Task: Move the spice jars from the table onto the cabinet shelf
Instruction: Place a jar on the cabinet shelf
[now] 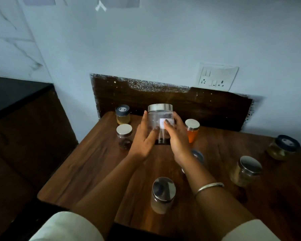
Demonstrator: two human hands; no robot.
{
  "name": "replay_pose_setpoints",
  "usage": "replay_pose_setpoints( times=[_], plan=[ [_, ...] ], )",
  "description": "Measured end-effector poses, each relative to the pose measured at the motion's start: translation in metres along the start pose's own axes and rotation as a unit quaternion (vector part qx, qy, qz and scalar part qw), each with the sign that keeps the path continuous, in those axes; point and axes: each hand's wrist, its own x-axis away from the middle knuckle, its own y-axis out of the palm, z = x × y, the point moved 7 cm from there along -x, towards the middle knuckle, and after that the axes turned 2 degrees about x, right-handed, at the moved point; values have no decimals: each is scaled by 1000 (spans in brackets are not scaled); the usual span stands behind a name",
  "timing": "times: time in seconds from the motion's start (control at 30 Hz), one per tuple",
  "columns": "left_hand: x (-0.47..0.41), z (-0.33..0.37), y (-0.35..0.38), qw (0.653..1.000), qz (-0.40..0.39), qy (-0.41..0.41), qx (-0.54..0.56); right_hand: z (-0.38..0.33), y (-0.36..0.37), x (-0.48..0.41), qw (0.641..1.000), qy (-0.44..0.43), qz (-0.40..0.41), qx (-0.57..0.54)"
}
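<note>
wooden table [94, 162] against pale wall; big clear jar [159, 115] at middle of back edge. left hand [142, 140] cups jar's left side, thumb across front. right hand [178, 136] wraps right side, thumb on label. step, as judged: lift jar off table. press both palms evenly, keep jar upright, raise straight so hands clear small silver-lid jar [124, 135] on left, orange jar [192, 130] on right. lifted or resting: cannot tell. jar look: clear wall, silver lid, white label, dark contents low at bottom; probably light.
</note>
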Motion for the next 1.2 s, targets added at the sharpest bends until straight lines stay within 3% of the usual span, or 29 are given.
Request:
replay_pose_setpoints(
  times=[0.27,0.53,0.7,0.8,0.93,1.2],
  plan=[
    [-37,-5,22,998,-52,-1,22,-8,-27,-27,1000,0,-23,-14],
    [-66,2,9,994,-93,4,51,-19,-28,-29,983,48,-159,81],
    [-74,1,5,982,-190,-9,18,-22,-24,-33,981,38,-134,136],
    [-79,5,0,965,-250,-4,-76,-23,-23,-32,979,34,-115,164],
    [-87,13,-15,955,-228,29,-186,-32,-15,-32,976,27,-106,190],
    [-100,23,-21,959,-203,65,-189,-59,-13,-37,935,-9,-85,345]
  ],
)
